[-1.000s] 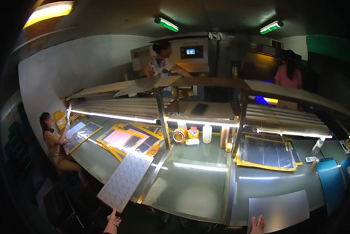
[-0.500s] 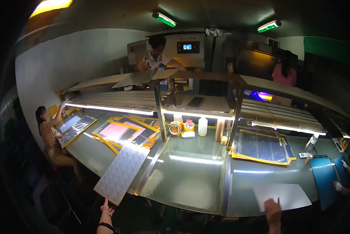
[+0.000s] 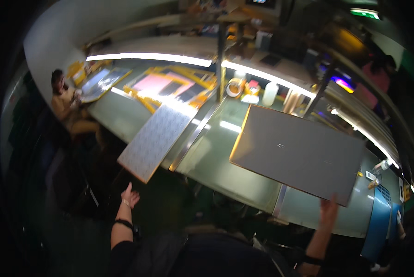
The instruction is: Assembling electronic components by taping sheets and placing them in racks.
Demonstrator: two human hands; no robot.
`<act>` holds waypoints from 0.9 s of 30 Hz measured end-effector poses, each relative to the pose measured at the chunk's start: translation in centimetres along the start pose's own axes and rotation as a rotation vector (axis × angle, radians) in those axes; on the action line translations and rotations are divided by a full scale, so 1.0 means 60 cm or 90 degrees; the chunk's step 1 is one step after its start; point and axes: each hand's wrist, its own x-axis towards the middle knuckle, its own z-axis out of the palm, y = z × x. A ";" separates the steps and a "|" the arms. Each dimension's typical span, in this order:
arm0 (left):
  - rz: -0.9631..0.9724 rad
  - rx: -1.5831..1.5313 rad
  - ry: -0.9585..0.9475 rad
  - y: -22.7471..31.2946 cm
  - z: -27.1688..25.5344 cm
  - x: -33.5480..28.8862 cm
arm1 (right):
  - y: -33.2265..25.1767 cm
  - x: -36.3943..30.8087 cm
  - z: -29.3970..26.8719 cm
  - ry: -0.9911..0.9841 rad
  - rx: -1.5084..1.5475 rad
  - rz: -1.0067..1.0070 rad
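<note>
I see a large grey sheet (image 3: 299, 152) lifted above the greenish worktable (image 3: 216, 161), tilted, with its near corner at my right hand (image 3: 329, 210). That hand pinches the sheet's lower corner from below, fingers closed on its edge, and the sheet hangs over the right half of the table, in front of the lit shelf.

My left hand (image 3: 130, 195) is raised and loose, thumb up, holding nothing. It sits just below the near corner of a white patterned panel (image 3: 156, 138), close to it, though I cannot tell whether it touches. That panel lies aslant on the left part of the table, its near end sticking out past the table edge.

Behind the panel lie yellow-framed screens (image 3: 174, 85) with pink and dark fields. Near the upright post stand a roll of tape (image 3: 235, 87) and a white bottle (image 3: 270, 93).

At the far left end of the table another person (image 3: 64, 99) in a yellow top bends over a dark framed plate (image 3: 103, 83). A second person (image 3: 378, 76), in pink, stands well back on the right. A blue panel (image 3: 378, 221) leans at the right end.
</note>
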 end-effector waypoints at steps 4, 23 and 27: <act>0.012 0.010 0.001 0.026 0.021 -0.044 | 0.236 0.010 -0.047 0.294 0.050 0.315; -0.055 -0.031 -0.074 0.035 0.028 -0.019 | 0.275 -0.025 -0.036 0.285 -0.095 0.361; -0.063 -0.121 -0.121 0.064 0.058 -0.029 | 0.226 -0.050 0.008 0.248 -0.346 0.421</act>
